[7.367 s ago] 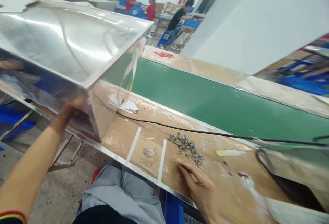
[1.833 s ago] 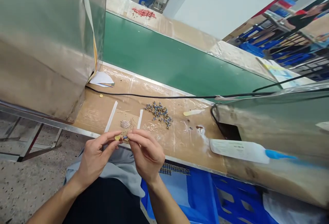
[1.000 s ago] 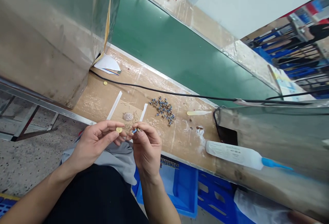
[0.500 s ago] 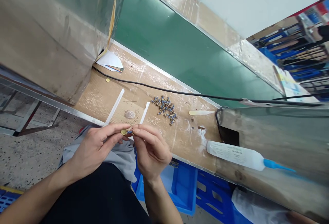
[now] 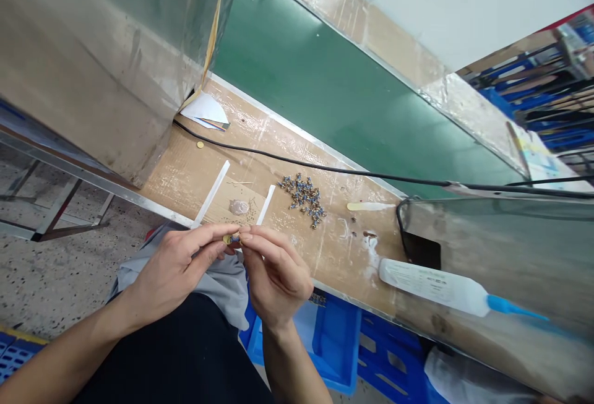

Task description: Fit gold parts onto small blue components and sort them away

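My left hand (image 5: 179, 274) pinches a small yellow disc (image 5: 227, 239) between thumb and fingers, just over the bench's front edge. Fingertip to fingertip with it, my right hand (image 5: 277, 271) grips a tiny blue and metallic piece (image 5: 234, 239) against the disc. My fingers cover much of both, so their exact kind is hidden. Beyond the hands lies a round pinkish lump (image 5: 239, 207) with tiny specks scattered beside it, between two white strips. To its right is a pile of small blue and brass-coloured pieces (image 5: 304, 198).
A black cable (image 5: 297, 163) crosses the bench. At right lie a white bottle with a blue nozzle (image 5: 434, 286), a pale flat stick (image 5: 369, 206) and a dark flat object (image 5: 421, 249). Another yellow disc (image 5: 200, 145) rests at left. A blue bin (image 5: 341, 354) stands below the edge.
The view has shifted slightly, so the bench appears a little further right. Both hands stay together; the yellow disc between the fingers now shows more edge-on.
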`<action>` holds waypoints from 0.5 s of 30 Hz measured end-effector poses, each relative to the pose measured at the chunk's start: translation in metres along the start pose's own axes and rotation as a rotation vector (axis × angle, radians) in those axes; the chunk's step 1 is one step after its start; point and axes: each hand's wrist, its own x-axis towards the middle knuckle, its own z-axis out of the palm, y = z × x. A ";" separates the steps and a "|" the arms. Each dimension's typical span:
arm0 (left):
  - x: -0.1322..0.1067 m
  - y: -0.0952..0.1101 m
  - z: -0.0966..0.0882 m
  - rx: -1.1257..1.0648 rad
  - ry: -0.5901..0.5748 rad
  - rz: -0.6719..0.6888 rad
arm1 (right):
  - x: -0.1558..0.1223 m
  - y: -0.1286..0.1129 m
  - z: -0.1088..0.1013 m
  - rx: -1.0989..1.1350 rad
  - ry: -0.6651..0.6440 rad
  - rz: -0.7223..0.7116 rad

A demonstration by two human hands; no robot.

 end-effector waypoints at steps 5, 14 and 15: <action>0.000 -0.001 0.000 0.004 0.001 0.000 | 0.000 0.000 0.000 -0.022 -0.001 -0.005; 0.000 -0.001 -0.002 0.041 -0.005 0.014 | 0.003 0.000 -0.001 -0.084 -0.013 -0.078; 0.000 -0.001 -0.002 0.043 -0.006 0.018 | 0.003 0.000 -0.002 -0.087 -0.017 -0.088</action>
